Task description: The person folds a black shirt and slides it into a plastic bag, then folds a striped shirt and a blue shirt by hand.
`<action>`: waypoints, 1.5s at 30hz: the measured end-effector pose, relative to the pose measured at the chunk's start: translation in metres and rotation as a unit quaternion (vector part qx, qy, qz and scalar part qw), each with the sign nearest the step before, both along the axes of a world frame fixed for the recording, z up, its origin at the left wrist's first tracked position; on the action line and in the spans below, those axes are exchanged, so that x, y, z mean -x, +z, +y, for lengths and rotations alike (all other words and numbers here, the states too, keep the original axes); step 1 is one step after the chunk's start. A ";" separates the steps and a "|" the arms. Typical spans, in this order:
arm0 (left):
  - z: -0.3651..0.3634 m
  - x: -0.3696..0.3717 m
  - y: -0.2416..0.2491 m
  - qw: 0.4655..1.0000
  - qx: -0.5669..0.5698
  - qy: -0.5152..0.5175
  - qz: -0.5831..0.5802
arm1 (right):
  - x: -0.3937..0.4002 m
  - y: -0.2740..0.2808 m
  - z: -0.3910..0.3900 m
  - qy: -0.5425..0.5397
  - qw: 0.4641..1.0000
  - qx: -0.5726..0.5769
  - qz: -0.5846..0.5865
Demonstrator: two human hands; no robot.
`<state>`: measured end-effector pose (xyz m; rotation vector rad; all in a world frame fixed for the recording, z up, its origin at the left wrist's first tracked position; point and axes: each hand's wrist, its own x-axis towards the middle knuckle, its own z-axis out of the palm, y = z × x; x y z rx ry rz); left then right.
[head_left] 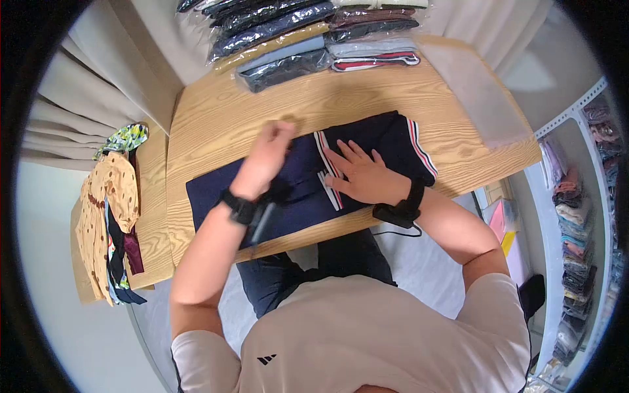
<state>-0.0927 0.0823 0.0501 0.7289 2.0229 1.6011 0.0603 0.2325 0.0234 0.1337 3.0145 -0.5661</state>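
A folded navy garment (pixel 275 206) with red, white and blue striped bands lies across the wooden table in front of me. My right hand (pixel 368 175) rests flat on it with the fingers spread, over the striped band near its middle. Above the garment's left half is my left hand (pixel 267 156), smeared by motion. Its fingers look partly curled, but I cannot make out whether they hold anything. The garment's right end (pixel 422 150) shows another striped edge.
Stacks of bagged folded clothes (pixel 282 46) stand at the table's back. A translucent plastic sheet (pixel 481 95) lies at the right. Patterned clothes (pixel 105 203) are heaped on the left side surface. Shelves with packed garments (pixel 573 242) are on the far right.
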 end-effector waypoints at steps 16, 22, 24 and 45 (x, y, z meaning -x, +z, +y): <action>-0.252 0.004 -0.042 0.921 0.252 0.205 0.215 | 0.037 0.016 0.033 -0.198 0.972 -0.118 -0.036; -0.247 0.009 -0.051 0.925 0.241 0.201 0.213 | 0.034 0.000 0.046 -0.295 0.938 -0.117 -0.137; -0.241 0.011 -0.049 0.935 0.217 0.196 0.199 | 0.030 0.010 0.037 -0.289 0.940 -0.142 -0.117; -0.214 0.014 -0.022 0.977 0.124 0.172 -0.021 | -0.010 -0.030 -0.082 -0.121 0.961 -0.148 0.198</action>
